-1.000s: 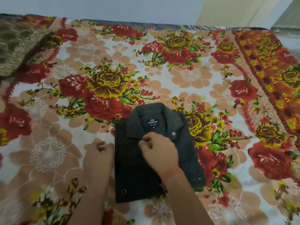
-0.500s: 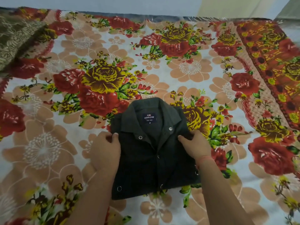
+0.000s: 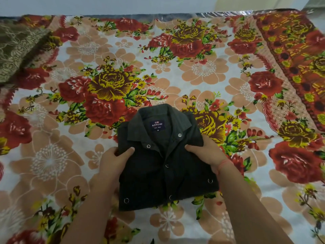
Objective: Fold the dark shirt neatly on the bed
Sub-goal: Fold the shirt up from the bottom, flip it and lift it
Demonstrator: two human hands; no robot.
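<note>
Although the folding itself appears complete, the dark shirt (image 3: 167,166) is not yet let go. It lies as a compact rectangle on the near middle of the bed (image 3: 202,71), front side up, with sleeves and tails tucked out of sight beneath. The collar (image 3: 177,117) points away from the person and lies open around a navy label (image 3: 157,125). The placket runs roughly down the centre, and metal snap studs (image 3: 179,135) show along it and near the lower corners. The lower edge looks straight, and no loose cloth trails beyond the outline.

The left hand (image 3: 114,159) grasps the shirt's left edge just below the collar, with the thumb laid on top and the fingers curled under the fold. The right hand (image 3: 207,155) pinches the opposite edge in the same manner; its fingers are hidden beneath the cloth. A red thread (image 3: 224,163) circles the right wrist.

Judging from this arrangement, what is left is minor: squaring the bundle, smoothing the slightly rumpled shoulders, and releasing it.

Around the shirt spreads the floral cover (image 3: 52,161), printed with red and yellow roses. An olive patterned cloth (image 3: 15,48) lies at the far left corner, well apart from the shirt. A pale wall (image 3: 105,4) stands beyond the bed's far edge.
</note>
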